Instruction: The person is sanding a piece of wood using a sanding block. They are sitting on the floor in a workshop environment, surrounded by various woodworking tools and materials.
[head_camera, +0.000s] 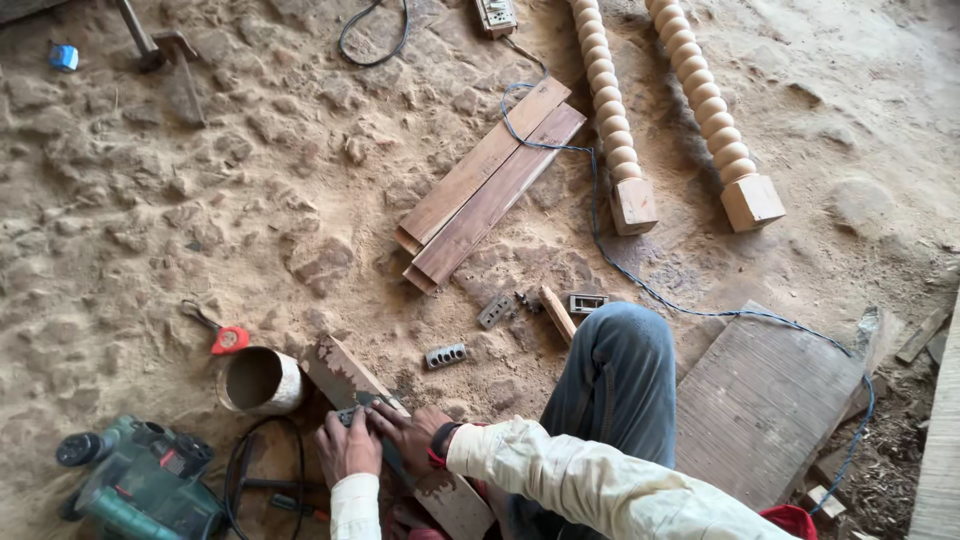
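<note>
Head view, looking down at a sandy, sawdust-covered floor. Your left hand and right hand sit close together at the bottom edge, both pressed onto a long worn wooden plank with flaking pale paint that runs diagonally from upper left to lower right. Fingers of both hands are curled around a small dark tool lying on the plank; what kind of tool, you cannot tell. Left hand grips it from the left, right hand covers it from the right, the fingertips almost touching. A red-and-black wristband sits on your right wrist, above a cream long sleeve. Your bent knee in blue jeans rises just right of the hands.

Just left of the plank stands a round open metal can, with a red-handled tool touching its upper rim. A green power tool lies at the lower left, its black cord looping beside your left hand. Near the knee lie small grey metal blocks. Further up, two flat brown boards lie side by side, and two turned beaded wooden posts with square ends lie to their right. A blue cable runs across the floor to a grey ribbed panel at right.
</note>
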